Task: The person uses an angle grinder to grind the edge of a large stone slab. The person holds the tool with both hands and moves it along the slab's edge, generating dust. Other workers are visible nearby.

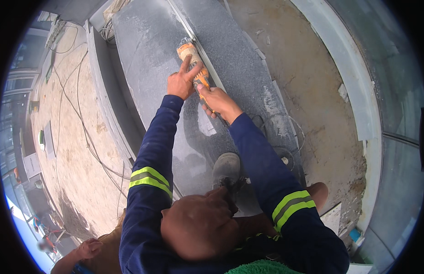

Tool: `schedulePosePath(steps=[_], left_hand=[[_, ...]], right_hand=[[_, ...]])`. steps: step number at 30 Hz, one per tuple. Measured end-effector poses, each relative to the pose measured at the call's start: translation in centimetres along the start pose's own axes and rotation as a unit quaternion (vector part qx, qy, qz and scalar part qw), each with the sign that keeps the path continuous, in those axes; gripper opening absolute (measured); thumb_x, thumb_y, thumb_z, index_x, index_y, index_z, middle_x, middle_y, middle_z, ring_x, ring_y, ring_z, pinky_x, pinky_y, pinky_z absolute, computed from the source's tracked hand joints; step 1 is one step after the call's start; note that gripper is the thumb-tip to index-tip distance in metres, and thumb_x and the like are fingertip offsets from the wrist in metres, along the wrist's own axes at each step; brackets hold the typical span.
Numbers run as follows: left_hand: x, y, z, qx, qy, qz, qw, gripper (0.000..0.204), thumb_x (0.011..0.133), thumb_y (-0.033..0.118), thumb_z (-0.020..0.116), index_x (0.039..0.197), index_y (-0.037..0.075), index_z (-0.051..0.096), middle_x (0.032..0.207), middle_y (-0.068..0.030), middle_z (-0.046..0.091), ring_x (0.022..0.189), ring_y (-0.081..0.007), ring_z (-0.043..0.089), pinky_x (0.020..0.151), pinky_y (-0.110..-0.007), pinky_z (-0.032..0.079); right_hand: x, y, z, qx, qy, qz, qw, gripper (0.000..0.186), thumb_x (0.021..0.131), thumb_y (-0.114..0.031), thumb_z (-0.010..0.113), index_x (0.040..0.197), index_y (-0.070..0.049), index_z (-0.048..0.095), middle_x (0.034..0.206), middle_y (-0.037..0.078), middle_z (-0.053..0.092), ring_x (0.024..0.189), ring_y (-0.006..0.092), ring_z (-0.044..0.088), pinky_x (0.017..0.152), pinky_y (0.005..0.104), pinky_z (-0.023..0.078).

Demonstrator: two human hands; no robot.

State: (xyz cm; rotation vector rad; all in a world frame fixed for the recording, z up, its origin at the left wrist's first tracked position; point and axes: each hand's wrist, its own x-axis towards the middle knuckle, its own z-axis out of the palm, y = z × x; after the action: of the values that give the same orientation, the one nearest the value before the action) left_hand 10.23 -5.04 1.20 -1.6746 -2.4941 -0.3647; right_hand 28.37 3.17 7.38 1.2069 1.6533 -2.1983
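An orange power tool [198,71] lies along a pale metal straightedge [184,23] on a long dark grey, speckled slab [143,55]. My left hand [181,81] is closed on the tool's front body, with fingers reaching across it. Just behind it, my right hand [218,102] is wrapped round the handle, thumb on top. The tool's tip is small and partly hidden at the straightedge. A dusty shoe [225,166] rests on the slab below my hands, and a cord [303,137] loops beside the slab's right side.
Grey channel ledge [97,77] runs left of the slab, beside a dusty floor [68,137] with trailing cables. Glazed panels [399,182] and a pale curb [365,105] line the right. Another person's hand [88,249] shows at the lower left.
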Motion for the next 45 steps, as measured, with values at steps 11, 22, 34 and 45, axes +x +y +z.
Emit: schedulePosePath(steps=[11, 22, 34, 45], left_hand=[[-3.0, 2.3, -0.6, 0.013, 0.029, 0.009, 0.999, 0.063, 0.083, 0.025, 0.088, 0.139, 0.042, 0.065, 0.166, -0.0133, 0.058, 0.086, -0.0317, 0.084, 0.073, -0.042, 0.068], [-3.5, 2.8, -1.1, -0.004, 0.037, 0.029, 0.999, 0.063, 0.083, 0.029, 0.091, 0.139, 0.042, 0.065, 0.166, -0.0153, 0.058, 0.085, -0.0326, 0.085, 0.071, -0.043, 0.068], [-0.3, 0.2, 0.3, 0.022, -0.015, 0.001, 1.0, 0.069, 0.085, 0.032, 0.09, 0.147, 0.044, 0.062, 0.17, -0.0096, 0.055, 0.093, -0.0353, 0.084, 0.075, -0.045, 0.07], [-3.2, 2.6, -0.2, -0.012, 0.027, 0.016, 0.999, 0.067, 0.082, 0.031, 0.092, 0.142, 0.043, 0.064, 0.168, -0.0134, 0.055, 0.086, -0.0337, 0.084, 0.073, -0.043, 0.069]], right_hand=[[-3.8, 2.7, 0.7, -0.127, 0.074, -0.035, 0.988, 0.059, 0.109, -0.051, 0.067, 0.117, 0.007, 0.066, 0.086, 0.015, 0.072, 0.07, 0.0232, 0.074, 0.061, 0.0383, 0.06], [-5.2, 2.6, 0.3, -0.272, 0.08, -0.072, 0.956, 0.051, 0.09, -0.026, 0.08, 0.125, 0.007, 0.066, 0.114, 0.032, 0.077, 0.11, 0.0473, 0.078, 0.095, 0.0525, 0.06], [-2.1, -0.7, -0.1, -0.225, 0.041, -0.027, 0.973, 0.047, 0.09, -0.02, 0.076, 0.126, 0.008, 0.066, 0.112, 0.03, 0.079, 0.109, 0.0431, 0.08, 0.093, 0.05, 0.062], [-4.1, 3.4, 0.1, -0.273, 0.097, -0.082, 0.954, 0.043, 0.09, -0.027, 0.076, 0.115, 0.007, 0.067, 0.107, 0.03, 0.077, 0.102, 0.045, 0.078, 0.089, 0.0511, 0.06]])
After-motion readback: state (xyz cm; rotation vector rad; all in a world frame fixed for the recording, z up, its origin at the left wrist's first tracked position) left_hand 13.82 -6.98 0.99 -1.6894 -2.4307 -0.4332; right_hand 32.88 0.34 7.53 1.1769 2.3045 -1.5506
